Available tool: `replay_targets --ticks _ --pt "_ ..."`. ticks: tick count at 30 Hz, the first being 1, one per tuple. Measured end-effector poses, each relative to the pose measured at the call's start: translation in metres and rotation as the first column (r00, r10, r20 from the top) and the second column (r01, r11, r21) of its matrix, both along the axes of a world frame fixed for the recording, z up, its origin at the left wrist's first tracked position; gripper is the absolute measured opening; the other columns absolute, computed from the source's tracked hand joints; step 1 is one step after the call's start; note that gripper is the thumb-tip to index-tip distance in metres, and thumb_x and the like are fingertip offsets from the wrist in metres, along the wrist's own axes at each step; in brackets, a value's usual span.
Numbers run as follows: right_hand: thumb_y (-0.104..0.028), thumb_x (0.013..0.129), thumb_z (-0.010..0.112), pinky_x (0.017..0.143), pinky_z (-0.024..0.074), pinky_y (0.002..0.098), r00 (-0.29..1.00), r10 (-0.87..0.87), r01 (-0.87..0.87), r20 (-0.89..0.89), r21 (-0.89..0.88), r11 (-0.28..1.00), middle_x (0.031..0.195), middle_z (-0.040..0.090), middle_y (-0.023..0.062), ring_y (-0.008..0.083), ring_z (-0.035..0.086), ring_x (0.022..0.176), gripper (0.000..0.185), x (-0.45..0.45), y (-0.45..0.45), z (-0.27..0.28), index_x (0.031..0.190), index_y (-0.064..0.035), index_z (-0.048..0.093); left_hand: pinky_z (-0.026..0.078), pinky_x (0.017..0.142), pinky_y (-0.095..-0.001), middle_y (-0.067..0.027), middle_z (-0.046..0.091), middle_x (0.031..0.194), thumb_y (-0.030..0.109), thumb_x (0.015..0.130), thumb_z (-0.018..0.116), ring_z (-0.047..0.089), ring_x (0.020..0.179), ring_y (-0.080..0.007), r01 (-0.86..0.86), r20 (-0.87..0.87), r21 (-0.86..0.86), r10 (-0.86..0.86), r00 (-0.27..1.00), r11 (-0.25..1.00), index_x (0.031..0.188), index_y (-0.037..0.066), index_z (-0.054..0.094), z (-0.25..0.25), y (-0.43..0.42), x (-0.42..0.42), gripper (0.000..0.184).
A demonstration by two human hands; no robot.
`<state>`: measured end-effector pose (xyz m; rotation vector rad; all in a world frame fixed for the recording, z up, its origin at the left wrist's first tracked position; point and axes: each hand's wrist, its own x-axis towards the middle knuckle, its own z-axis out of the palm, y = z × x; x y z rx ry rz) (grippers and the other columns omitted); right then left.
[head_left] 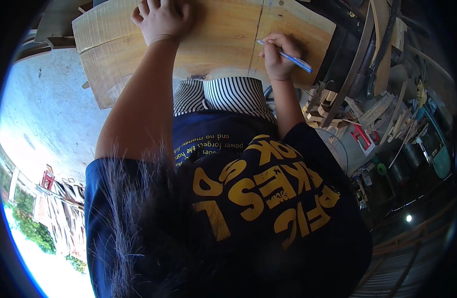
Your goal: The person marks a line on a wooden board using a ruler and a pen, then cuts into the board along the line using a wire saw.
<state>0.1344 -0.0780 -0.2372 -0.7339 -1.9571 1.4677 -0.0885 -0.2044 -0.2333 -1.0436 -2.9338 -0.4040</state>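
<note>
A wide wooden board lies in front of my body, with a thin dark line running across its right part. My left hand rests on the board's upper left area, palm down, its fingers apart and partly cut off by the top of the view. A blue and white pen is held in my right hand, whose fingers are closed around it. The pen's tip points up and left, close to the dark line; whether it touches the wood I cannot tell.
Many wood offcuts lie heaped on the right, near a small red object. Long wooden strips lean beside the board's right end. A pale concrete floor stretches to the left, with more stacked wood beyond.
</note>
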Motion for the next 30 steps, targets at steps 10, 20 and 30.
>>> replay_targets --ticks 10,20,30 --pt "0.009 0.078 0.05 0.046 0.0471 0.0219 1.0 -0.001 0.001 -0.015 0.004 1.0 0.074 0.062 0.011 0.0113 0.058 0.049 0.008 -0.0005 -0.0001 -0.0005 0.073 0.0029 0.054 0.026 0.099 -0.0483 -0.0151 0.046 0.119 0.028 0.072 0.056 0.04 0.113 -0.0333 0.013 0.01 0.029 -0.013 1.0 1.0 0.119 0.01 0.047 0.0002 -0.0005 -0.0013 0.052" --pt "0.009 0.077 0.05 0.046 0.0473 0.022 1.0 0.024 -0.024 -0.003 0.046 0.999 0.071 0.061 0.0107 0.0109 0.057 0.049 0.008 -0.0016 0.0004 -0.0012 0.074 0.0032 0.054 0.026 0.099 -0.0485 -0.0148 0.046 0.118 0.029 0.072 0.057 0.041 0.113 -0.0331 0.005 0.018 -0.009 -0.005 1.0 1.0 0.119 0.01 0.048 0.004 0.0011 -0.0011 0.052" --pt "0.009 0.076 0.047 0.044 0.0447 0.0214 1.0 0.005 -0.003 -0.024 0.083 0.997 0.063 0.06 0.0092 0.0103 0.056 0.046 0.011 -0.0057 -0.0001 0.0025 0.072 0.0028 0.056 0.025 0.099 -0.0485 -0.0159 0.046 0.119 0.028 0.072 0.057 0.04 0.113 -0.034 0.015 -0.022 0.015 -0.015 1.0 1.0 0.12 0.008 0.047 -0.0011 -0.0009 -0.0016 0.053"
